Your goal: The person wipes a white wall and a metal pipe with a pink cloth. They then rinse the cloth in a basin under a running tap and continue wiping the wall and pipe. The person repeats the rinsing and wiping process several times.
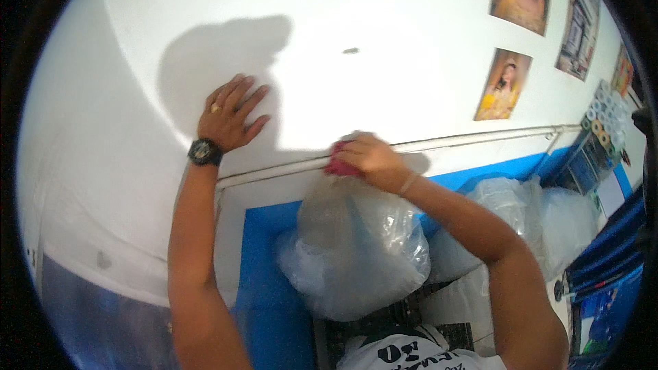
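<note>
When wiping, as seems likely, with the crumpled dark-red cloth (339, 159), bunched in curled fingers of the right hand (375, 162) against the long white wall pipe (277, 172), press evenly. Brace with the left hand (229, 119), fingers spread, seemingly flat on the white painted wall (411, 82) above the pipe; avoid snagging the bulging clear plastic bag (360, 253) below.

Cloth (339, 162) at pipe (274, 172), bags (356, 260) below
</note>
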`<state>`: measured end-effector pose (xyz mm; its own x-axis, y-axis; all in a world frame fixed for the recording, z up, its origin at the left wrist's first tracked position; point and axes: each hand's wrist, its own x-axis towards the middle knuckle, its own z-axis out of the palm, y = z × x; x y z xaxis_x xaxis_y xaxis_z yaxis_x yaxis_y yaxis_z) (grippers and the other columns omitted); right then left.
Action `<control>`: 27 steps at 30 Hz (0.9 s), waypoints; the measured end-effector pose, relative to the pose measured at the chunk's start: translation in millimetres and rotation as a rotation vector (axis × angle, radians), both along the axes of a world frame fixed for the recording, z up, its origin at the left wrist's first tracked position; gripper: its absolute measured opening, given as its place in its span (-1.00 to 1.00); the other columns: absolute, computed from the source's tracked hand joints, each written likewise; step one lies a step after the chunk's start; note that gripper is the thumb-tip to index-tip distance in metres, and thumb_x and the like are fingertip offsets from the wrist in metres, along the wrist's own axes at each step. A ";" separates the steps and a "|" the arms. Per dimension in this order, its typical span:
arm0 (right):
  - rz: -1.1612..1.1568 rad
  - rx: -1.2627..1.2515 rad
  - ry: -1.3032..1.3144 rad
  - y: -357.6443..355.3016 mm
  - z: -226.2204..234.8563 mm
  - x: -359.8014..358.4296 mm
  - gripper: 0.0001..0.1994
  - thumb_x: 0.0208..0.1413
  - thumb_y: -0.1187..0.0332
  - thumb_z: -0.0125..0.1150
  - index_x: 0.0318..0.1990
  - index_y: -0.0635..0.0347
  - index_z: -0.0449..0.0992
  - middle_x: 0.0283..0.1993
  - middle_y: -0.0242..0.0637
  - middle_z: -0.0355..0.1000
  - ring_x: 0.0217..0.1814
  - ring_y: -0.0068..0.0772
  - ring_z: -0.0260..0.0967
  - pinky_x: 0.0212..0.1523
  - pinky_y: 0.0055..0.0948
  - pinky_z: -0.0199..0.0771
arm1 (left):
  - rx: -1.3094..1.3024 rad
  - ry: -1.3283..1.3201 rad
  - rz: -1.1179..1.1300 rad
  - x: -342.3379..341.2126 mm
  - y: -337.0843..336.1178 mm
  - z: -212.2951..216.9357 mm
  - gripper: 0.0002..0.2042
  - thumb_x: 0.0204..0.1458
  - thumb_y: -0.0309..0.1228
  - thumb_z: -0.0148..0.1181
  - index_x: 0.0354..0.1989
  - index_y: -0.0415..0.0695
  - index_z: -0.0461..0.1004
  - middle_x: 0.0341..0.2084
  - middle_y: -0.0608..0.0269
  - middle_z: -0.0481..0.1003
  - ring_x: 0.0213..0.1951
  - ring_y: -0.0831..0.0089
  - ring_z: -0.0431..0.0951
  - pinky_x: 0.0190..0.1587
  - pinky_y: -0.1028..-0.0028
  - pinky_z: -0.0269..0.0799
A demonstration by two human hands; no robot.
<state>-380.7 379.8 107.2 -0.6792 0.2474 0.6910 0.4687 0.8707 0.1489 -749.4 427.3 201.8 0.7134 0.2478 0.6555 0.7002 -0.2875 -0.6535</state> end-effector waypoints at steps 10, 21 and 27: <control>-0.030 0.053 0.166 -6.0 -11.1 23.4 -0.75 -0.04 0.39 0.30 -0.14 0.02 0.63 -0.05 -0.37 0.52 0.11 -0.20 0.44 0.15 -0.19 0.45 | 0.032 0.012 -0.028 -6.7 -4.4 4.9 -0.43 0.11 -0.13 0.32 0.32 0.03 0.45 0.35 0.14 0.30 0.41 0.03 0.27 0.36 0.02 0.23; -0.629 -0.069 0.220 -5.3 -38.4 352.5 -0.69 -0.07 0.53 0.27 -0.12 0.04 0.61 -0.05 -0.30 0.58 0.08 -0.14 0.51 0.10 -0.18 0.52 | -0.008 -0.020 0.134 2.5 -7.7 -10.3 -0.37 0.22 -0.21 0.16 0.42 -0.26 0.25 0.44 -0.07 0.15 0.50 0.01 0.06 0.49 0.06 0.01; -0.916 -0.350 0.773 -20.0 -41.1 471.8 -0.74 -0.01 0.54 0.23 -0.14 0.06 0.65 -0.09 -0.15 0.62 0.00 0.03 0.54 0.04 -0.14 0.56 | -0.252 -0.608 0.043 102.4 -58.3 -17.1 -0.42 0.20 -0.38 0.24 0.37 -0.31 0.25 0.39 -0.10 0.18 0.44 -0.06 0.13 0.42 0.03 0.17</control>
<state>91.1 359.8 66.1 0.3943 0.6654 0.6338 0.7846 0.1154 -0.6092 -647.0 369.0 184.7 0.2202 0.4666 0.8566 0.9377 -0.3432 -0.0540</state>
